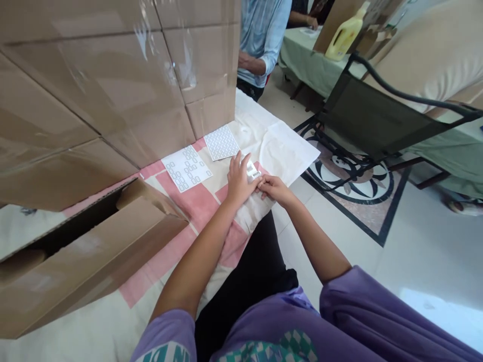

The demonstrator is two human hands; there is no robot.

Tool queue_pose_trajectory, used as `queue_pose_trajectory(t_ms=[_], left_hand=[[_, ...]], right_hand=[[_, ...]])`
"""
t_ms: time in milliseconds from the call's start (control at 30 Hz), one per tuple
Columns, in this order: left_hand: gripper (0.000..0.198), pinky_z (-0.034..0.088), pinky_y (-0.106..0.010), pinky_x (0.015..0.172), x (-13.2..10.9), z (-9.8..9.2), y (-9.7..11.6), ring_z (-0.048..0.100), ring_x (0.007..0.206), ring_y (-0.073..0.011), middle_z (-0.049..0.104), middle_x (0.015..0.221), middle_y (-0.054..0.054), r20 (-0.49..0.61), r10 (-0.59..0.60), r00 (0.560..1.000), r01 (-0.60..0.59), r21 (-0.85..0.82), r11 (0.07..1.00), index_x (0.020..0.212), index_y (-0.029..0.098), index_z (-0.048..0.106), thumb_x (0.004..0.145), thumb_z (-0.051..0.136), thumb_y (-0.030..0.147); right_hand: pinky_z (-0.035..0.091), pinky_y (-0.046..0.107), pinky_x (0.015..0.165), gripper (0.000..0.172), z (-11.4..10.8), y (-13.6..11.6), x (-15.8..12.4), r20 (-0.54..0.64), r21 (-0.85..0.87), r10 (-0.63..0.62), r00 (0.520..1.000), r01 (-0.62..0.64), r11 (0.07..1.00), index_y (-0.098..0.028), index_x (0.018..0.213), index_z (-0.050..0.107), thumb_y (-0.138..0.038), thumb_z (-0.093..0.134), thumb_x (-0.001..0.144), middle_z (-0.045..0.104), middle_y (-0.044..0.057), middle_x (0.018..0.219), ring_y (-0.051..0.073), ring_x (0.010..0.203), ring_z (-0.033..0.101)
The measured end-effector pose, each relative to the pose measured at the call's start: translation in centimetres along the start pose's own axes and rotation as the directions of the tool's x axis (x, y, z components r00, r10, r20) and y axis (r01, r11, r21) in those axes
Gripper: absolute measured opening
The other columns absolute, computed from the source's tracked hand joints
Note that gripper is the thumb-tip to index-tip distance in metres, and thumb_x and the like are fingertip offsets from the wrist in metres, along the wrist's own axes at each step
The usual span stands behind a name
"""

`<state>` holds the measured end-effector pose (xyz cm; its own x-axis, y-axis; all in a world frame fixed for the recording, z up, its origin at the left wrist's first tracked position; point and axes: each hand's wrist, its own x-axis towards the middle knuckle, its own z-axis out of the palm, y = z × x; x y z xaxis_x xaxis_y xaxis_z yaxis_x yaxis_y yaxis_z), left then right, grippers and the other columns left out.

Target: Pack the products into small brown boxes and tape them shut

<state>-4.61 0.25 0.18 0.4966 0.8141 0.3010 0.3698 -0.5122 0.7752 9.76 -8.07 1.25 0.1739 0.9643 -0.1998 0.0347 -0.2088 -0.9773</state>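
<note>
My left hand [238, 180] is curled round a small white plastic-looking piece [252, 172] with a dark mark on its side. It holds the piece just above the table cloth, and the exact kind is too small to make out. From the right, my right hand [276, 190] meets it, thumb and fingers pinched together at the near end of the piece. Whatever lies between those fingertips is hidden. Beyond my left hand lies a sheet of small outlined labels [222, 143], with rows filling it. Left of that is a second label sheet [187, 168], with gaps among its labels.
Stacked cardboard cartons [124, 75] wall off the left and back. An open cardboard box [94, 251] stands at the near left. A folding chair [362, 115] is on the right, by a green-covered table [305, 60] bearing a yellow bottle [345, 35]. A person in a blue shirt [262, 40] is behind.
</note>
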Motion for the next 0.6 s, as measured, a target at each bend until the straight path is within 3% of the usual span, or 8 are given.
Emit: queue_pose_trajectory(t_ms=[267, 467, 600], left_hand=[[0.084, 0.028, -0.06, 0.126, 0.1, 0.1, -0.1, 0.019, 0.159, -0.0369, 0.025, 0.17, -0.013, -0.03, 0.013, 0.999, -0.013, -0.007, 1.0, 0.157, 0.027, 0.035, 0.083, 0.075, 0.027], [0.086, 0.023, -0.062, 0.128, 0.0, -0.2, 0.3, 0.017, 0.158, -0.0414, 0.023, 0.17, -0.015, -0.005, 0.022, 1.0, -0.022, -0.019, 1.0, 0.156, 0.022, 0.038, 0.079, 0.075, 0.02], [0.087, 0.025, -0.065, 0.126, -0.3, -0.5, 0.5, 0.025, 0.155, -0.0446, 0.029, 0.167, -0.019, -0.04, 0.06, 0.997, -0.062, -0.057, 0.996, 0.153, 0.021, 0.043, 0.073, 0.077, 0.016]], right_hand=[[0.049, 0.022, 0.048, 0.023, 0.2, 0.1, -0.2, -0.016, 0.031, -0.038, 0.999, 0.039, 0.999, -0.02, 0.055, 0.053, -0.031, 0.069, 0.068, 0.069, 0.003, 0.065, 0.011, 0.053, 0.059], [0.047, 0.023, 0.049, 0.025, 0.7, 0.3, -0.8, -0.048, 0.035, -0.098, 0.994, 0.1, 0.994, -0.021, 0.057, 0.052, -0.035, 0.066, 0.071, 0.065, 0.003, 0.063, 0.013, 0.056, 0.061], [0.048, 0.027, 0.052, 0.027, 0.9, -0.1, -1.6, -0.075, -0.018, -0.162, 0.984, 0.161, 0.987, -0.022, 0.062, 0.048, -0.041, 0.062, 0.077, 0.068, 0.005, 0.072, 0.017, 0.063, 0.065]])
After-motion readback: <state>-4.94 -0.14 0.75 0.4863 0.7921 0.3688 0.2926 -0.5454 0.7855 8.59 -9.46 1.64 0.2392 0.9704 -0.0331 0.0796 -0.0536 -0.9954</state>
